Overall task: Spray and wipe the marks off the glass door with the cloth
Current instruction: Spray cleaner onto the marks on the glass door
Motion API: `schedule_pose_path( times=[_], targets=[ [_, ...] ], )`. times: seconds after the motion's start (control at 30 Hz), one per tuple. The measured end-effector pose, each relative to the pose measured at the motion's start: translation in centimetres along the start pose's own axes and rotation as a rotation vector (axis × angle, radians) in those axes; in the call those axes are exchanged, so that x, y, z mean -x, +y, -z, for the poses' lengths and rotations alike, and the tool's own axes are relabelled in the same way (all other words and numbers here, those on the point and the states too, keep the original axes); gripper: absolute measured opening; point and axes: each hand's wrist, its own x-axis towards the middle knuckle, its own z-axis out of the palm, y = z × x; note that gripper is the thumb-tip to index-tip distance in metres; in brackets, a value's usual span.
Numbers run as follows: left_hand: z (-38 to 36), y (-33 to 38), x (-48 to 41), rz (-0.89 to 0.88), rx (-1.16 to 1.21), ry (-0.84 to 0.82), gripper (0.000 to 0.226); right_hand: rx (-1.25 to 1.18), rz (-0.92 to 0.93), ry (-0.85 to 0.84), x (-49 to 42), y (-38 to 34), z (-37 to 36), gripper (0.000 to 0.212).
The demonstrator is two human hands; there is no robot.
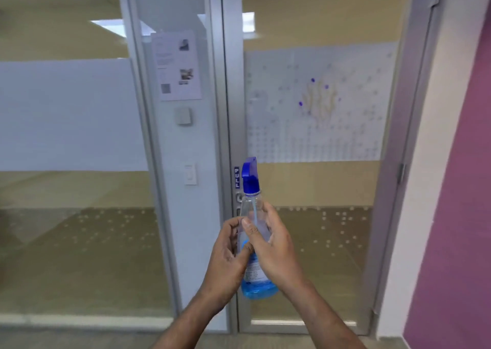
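A clear spray bottle (252, 210) with a blue trigger head and a little blue liquid at its bottom is upright in front of me. My left hand (228, 258) grips its left side and my right hand (273, 247) wraps its right side and front. Behind it stands the glass door (318, 194) in a grey metal frame. Yellow scribbles and a few purple dots, the marks (318, 96), sit on the door's frosted band at upper right. No cloth is visible.
A blue PULL label (236, 177) sits on the door frame beside the handle, which the bottle mostly hides. Left of the door are a paper notice (176, 65), a card reader (183, 116) and a switch (190, 173). A purple wall (457, 189) borders the right.
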Motion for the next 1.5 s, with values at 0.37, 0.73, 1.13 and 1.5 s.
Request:
schedule_pose_path(
  times=[0.37,0.73,1.13,1.5],
  targets=[
    [-8.1,-8.2,-18.6,0.039,-0.067,-0.125,0.039,-0.037,0.085,0.228,-17.3,5.7,8.4,0.045],
    [-18.4,-16.7,-32.8,-0.008,-0.111,-0.176,0.035,-0.155,0.055,0.292,-33.6,12.6,19.6,0.021],
    [-22.1,-19.0,-47.9,-0.104,-0.573,-0.268,0.069,-0.220,0.060,0.333,-47.7,17.2,31.4,0.013],
    [-17.9,-17.7,-68.2,-0.544,-0.998,0.449,0.074,-0.198,0.126,0.406,-55.2,18.3,34.4,0.013]
  ],
)
